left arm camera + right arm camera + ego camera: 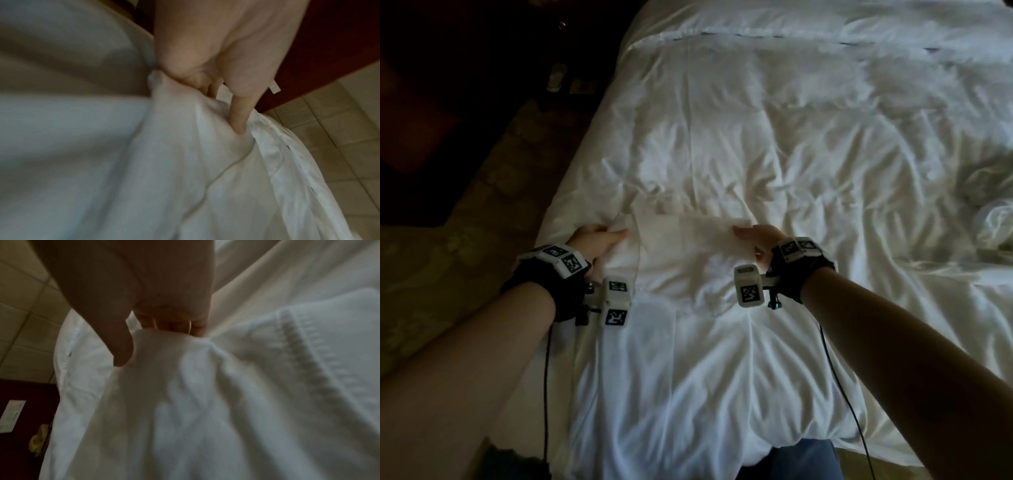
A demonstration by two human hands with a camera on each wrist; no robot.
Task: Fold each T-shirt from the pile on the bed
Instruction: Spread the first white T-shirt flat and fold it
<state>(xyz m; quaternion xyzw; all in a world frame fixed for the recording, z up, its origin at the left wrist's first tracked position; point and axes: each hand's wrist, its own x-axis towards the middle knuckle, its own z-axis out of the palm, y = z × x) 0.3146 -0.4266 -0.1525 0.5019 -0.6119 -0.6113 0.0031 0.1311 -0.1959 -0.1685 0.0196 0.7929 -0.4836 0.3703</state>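
Observation:
A white T-shirt (688, 260) lies on the white bed (808, 137) in front of me, its length running toward me. My left hand (616, 236) grips its far left part, and my right hand (739, 233) grips its far right part. In the left wrist view the left hand (216, 104) has bunched white fabric (185, 138) pinched between thumb and curled fingers. In the right wrist view the right hand (154, 340) pinches the fabric (174, 369) the same way, with a stitched hem (298, 353) beside it. The held edge is slightly raised off the bed.
A crumpled heap of pale garments (989, 219) lies at the bed's right edge. The bed's left edge drops to a dark patterned carpet (465, 240). Small dim items (556, 77) stand on the floor at the far left. Cables hang from both wrists.

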